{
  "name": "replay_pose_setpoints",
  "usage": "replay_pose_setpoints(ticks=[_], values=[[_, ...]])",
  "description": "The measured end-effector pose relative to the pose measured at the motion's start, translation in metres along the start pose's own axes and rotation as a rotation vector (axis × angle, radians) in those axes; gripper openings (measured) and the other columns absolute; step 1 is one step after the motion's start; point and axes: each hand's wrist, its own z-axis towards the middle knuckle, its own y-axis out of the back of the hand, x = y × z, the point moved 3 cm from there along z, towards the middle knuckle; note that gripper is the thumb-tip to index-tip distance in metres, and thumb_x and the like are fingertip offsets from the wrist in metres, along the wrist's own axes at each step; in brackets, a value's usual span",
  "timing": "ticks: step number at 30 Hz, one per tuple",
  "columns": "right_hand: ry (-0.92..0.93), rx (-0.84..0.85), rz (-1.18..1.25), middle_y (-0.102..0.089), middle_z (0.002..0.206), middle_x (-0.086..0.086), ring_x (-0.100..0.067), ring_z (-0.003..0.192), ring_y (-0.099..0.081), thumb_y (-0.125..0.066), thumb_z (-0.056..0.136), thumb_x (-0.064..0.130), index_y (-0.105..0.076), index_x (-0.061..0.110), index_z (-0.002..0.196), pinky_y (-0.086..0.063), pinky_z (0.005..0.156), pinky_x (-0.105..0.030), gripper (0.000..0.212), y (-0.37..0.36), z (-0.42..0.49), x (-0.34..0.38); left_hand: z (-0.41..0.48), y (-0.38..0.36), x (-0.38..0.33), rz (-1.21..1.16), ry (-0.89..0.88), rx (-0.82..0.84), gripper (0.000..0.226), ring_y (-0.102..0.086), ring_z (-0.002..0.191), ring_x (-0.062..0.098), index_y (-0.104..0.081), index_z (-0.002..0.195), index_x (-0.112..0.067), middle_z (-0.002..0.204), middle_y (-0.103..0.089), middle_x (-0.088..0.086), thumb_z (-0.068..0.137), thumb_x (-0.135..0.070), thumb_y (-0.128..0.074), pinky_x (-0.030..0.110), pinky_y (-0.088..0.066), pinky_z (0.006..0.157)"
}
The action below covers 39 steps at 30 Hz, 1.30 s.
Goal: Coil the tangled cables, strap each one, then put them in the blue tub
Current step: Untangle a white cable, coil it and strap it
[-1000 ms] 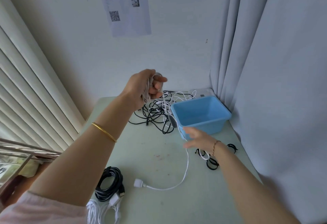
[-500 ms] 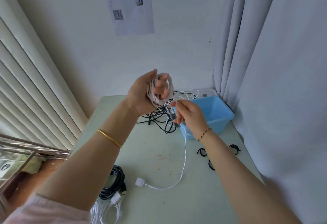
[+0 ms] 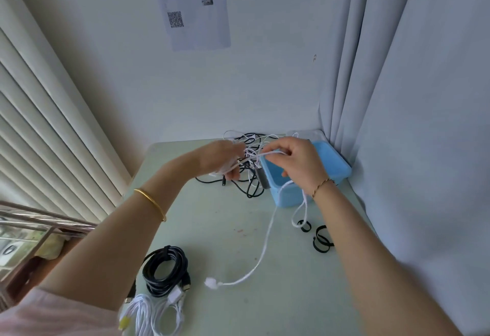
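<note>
The left hand (image 3: 221, 159) hides most of its white cable (image 3: 221, 171), perhaps coiled.

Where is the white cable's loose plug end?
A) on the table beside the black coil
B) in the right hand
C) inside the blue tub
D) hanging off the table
A: the plug lies on the table, just right of the black coil, well short of the blue tub.

QR-code sheet (image 3: 191, 4), curtain (image 3: 403, 70), blinds (image 3: 39, 128)
</note>
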Motion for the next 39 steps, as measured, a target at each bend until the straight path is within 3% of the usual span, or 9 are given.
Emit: replay_pose_setpoints(ticks=[2, 5, 12, 17, 20, 25, 29, 34, 39], values=[[-0.006, -0.04, -0.007, -0.053, 0.051, 0.021, -0.004, 0.053, -0.045, -0.063, 0.085, 0.013, -0.074, 0.02, 0.086, -0.049, 0.059, -0.034, 0.013, 0.004, 0.005, -0.005, -0.005, -0.007, -0.003, 0.09, -0.005, 0.13, 0.052, -0.055, 0.055, 0.018, -0.062, 0.096, -0.006, 0.068, -0.063, 0.009, 0.1, -0.048, -0.031, 0.024, -0.042, 0.058], [-0.104, -0.029, 0.134, -0.067, 0.079, 0.007, -0.004, 0.066, -0.055, -0.061, 0.089, 0.014, -0.074, 0.013, 0.091, -0.052, 0.06, -0.03, 0.013, 0.001, 0.008, -0.019, -0.012, -0.011, -0.013, -0.053, -0.079, 0.233, 0.038, -0.048, 0.042, 0.013, -0.065, 0.08, -0.008, 0.051, -0.053, 0.003, 0.099, -0.034, -0.045, 0.032, -0.049, 0.063], [-0.512, 0.22, 0.726, -0.057, 0.062, -0.004, -0.017, 0.053, -0.054, -0.065, 0.084, 0.009, -0.061, 0.006, 0.083, -0.053, 0.061, -0.03, 0.005, -0.024, -0.019, -0.063, -0.001, 0.007, -0.023, -1.288, -0.229, 0.376, 0.035, -0.047, 0.043, 0.011, -0.068, 0.071, -0.009, 0.067, -0.048, 0.006, 0.087, -0.031, -0.046, 0.021, -0.05, 0.044], [-0.625, 0.217, 0.856, -0.061, 0.074, -0.003, -0.003, 0.035, -0.031, -0.059, 0.091, 0.013, -0.061, 0.01, 0.091, -0.031, 0.036, -0.015, 0.004, -0.035, -0.033, -0.081, 0.014, 0.024, -0.014, -1.779, -0.357, -0.003, 0.044, -0.05, 0.042, 0.01, -0.062, 0.089, 0.0, 0.056, -0.061, 0.001, 0.101, -0.028, -0.03, 0.022, -0.056, 0.061], [-0.604, 0.139, 0.758, -0.043, 0.054, 0.005, -0.003, 0.033, -0.02, -0.053, 0.094, 0.013, -0.062, 0.008, 0.085, -0.015, 0.034, -0.015, 0.013, -0.032, -0.034, -0.091, 0.019, 0.039, 0.003, -1.737, -0.381, -0.348, 0.035, -0.053, 0.05, 0.011, -0.05, 0.095, -0.004, 0.075, -0.07, 0.007, 0.104, -0.031, -0.029, 0.028, -0.056, 0.074], [-0.639, 0.097, 0.645, -0.022, 0.046, 0.005, -0.008, 0.038, -0.013, -0.054, 0.076, 0.019, -0.052, 0.015, 0.055, -0.01, 0.037, -0.019, 0.022, -0.028, -0.036, -0.095, 0.018, 0.048, 0.024, -1.657, -0.363, -0.557, 0.026, -0.061, 0.06, 0.015, -0.048, 0.093, -0.007, 0.098, -0.068, 0.014, 0.103, -0.028, -0.037, 0.03, -0.052, 0.086], [-0.451, 0.332, 0.586, -0.02, 0.047, 0.003, -0.011, 0.042, -0.014, -0.052, 0.064, 0.024, -0.042, 0.019, 0.041, -0.008, 0.045, -0.026, 0.026, -0.028, -0.038, -0.064, 0.018, 0.041, 0.041, -1.37, -0.239, -0.703, 0.018, -0.066, 0.08, 0.016, -0.051, 0.096, -0.012, 0.106, -0.067, 0.008, 0.102, -0.027, -0.041, 0.025, -0.052, 0.076], [-0.171, 0.673, 0.449, -0.028, 0.046, 0.0, -0.01, 0.043, -0.018, -0.048, 0.075, 0.025, -0.052, 0.018, 0.043, -0.017, 0.042, -0.018, 0.033, -0.023, -0.038, -0.006, 0.018, 0.026, 0.051, -0.865, -0.169, -0.688, 0.026, -0.068, 0.083, 0.013, -0.054, 0.111, -0.009, 0.114, -0.067, 0.003, 0.102, -0.029, -0.04, 0.027, -0.049, 0.073], [-0.036, 0.582, 0.651, -0.029, 0.041, 0.005, -0.011, 0.04, -0.02, -0.05, 0.071, 0.027, -0.037, 0.021, 0.042, -0.01, 0.043, -0.025, 0.032, -0.016, -0.027, 0.025, 0.019, 0.012, 0.05, -0.45, -0.131, -0.588, 0.026, -0.065, 0.069, 0.009, -0.056, 0.113, -0.006, 0.093, -0.071, 0.005, 0.101, -0.026, -0.043, 0.013, -0.045, 0.062]])
